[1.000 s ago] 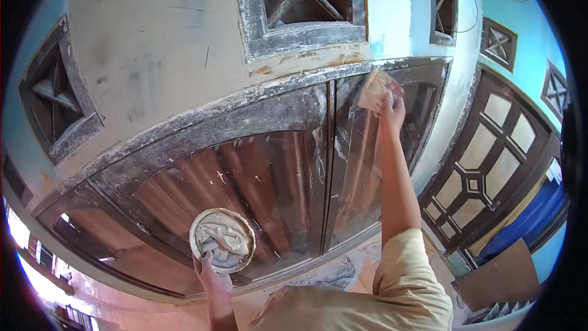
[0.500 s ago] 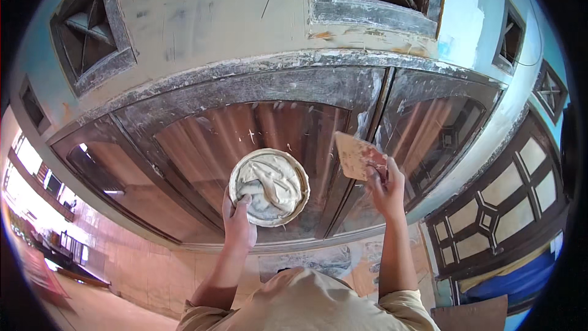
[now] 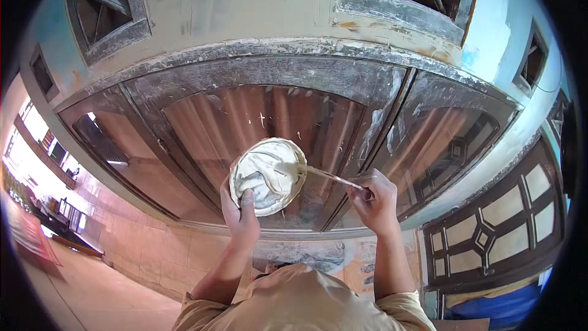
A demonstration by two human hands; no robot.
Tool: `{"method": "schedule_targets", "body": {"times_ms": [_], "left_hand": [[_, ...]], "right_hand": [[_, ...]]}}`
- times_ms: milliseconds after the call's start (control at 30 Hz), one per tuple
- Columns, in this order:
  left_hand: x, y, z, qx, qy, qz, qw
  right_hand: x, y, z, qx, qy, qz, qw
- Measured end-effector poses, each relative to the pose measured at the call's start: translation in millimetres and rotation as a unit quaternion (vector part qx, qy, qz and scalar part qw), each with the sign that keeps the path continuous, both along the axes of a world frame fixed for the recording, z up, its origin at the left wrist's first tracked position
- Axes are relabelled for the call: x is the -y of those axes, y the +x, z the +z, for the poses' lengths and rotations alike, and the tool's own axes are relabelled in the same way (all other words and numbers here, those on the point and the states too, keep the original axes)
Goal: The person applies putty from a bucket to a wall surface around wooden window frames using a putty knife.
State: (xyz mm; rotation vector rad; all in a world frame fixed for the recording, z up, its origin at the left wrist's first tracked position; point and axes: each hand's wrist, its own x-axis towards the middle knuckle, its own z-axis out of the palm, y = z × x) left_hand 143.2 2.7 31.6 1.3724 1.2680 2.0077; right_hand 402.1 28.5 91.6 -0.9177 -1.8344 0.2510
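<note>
My left hand [image 3: 244, 216] grips a round bowl [image 3: 262, 210] by its near left side, thumb over the rim. Thick off-white putty [image 3: 272, 168] lies in folds inside it, with a greyer patch near the thumb. In my right hand [image 3: 375, 201] is a flat putty scraper [image 3: 334, 176], pinched between thumb and fingers and seen nearly edge-on. Its far edge reaches the bowl's right rim; whether it touches the rim cannot be told. Both hands are in front of the dark wooden window frame [image 3: 263, 73] with glass panes.
Above the window is a patchy plastered wall [image 3: 245, 6] with square wooden vents [image 3: 107, 9]. On the right stands a dark panelled door [image 3: 490, 214], with blue cloth [image 3: 502, 303] below it. Tiled floor [image 3: 141, 257] spreads out at the lower left.
My right hand has turned the scraper from face-on to nearly edge-on and brought it left to the bowl's rim. The bowl has risen slightly and tilted. The whole view has shifted a little.
</note>
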Motion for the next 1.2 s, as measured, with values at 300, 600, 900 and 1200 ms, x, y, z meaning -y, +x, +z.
{"method": "schedule_targets", "body": {"times_ms": [300, 600, 900, 1200], "left_hand": [[17, 13, -3, -0.067, -0.025, 0.022, 0.997], [23, 15, 17, -0.180, -0.043, 0.014, 0.983], [14, 10, 10, -0.166, -0.065, -0.012, 0.984], [10, -1, -12, 0.115, -0.082, -0.091, 0.986]], "right_hand": [[10, -11, 0, 0.155, 0.187, -0.040, 0.969], [11, -13, 18, 0.258, 0.292, -0.059, 0.919], [18, -11, 10, 0.248, 0.325, -0.063, 0.910], [-29, 42, -44, -0.173, -0.008, -0.143, 0.974]]}}
